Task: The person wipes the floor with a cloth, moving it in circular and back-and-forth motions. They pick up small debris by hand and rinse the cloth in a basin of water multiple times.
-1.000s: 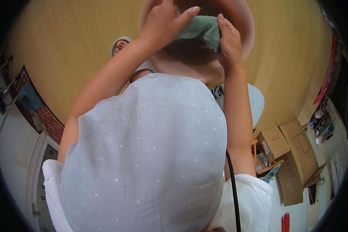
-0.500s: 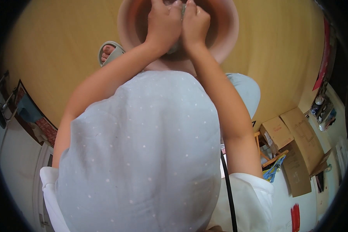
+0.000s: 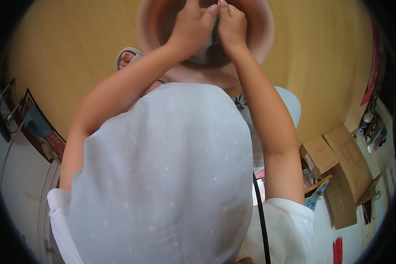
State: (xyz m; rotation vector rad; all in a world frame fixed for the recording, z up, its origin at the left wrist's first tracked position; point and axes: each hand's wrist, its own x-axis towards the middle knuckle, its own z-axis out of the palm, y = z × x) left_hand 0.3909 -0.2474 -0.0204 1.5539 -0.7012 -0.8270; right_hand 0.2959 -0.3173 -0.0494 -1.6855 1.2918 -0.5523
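A wide pink basin [image 3: 265,35] sits on the floor at the top of the view, cut off by the upper edge. Over it, my left hand [image 3: 191,27] and my right hand [image 3: 232,27] are side by side, thumbs close together. Both are closed on a wet, grey-green piece of fabric, apparently a cloth [image 3: 214,34]. Part of it shows between the hands, and a paler part hangs down toward the dark inside of the basin. My fingers' far ends are partly hidden or cut off by the upper edge.
Pale grey dotted fabric [image 3: 163,163] covers my lap. A sandalled foot [image 3: 126,58] is left of the basin. Cardboard boxes [image 3: 345,154] stand at the right, beside a wooden-framed item [image 3: 317,189]. A black cable [image 3: 260,211] runs down beside my right arm.
Both hands have shifted slightly right and upward in the view and moved a little apart. More of the cloth now shows between them. The whole view has shifted slightly too.
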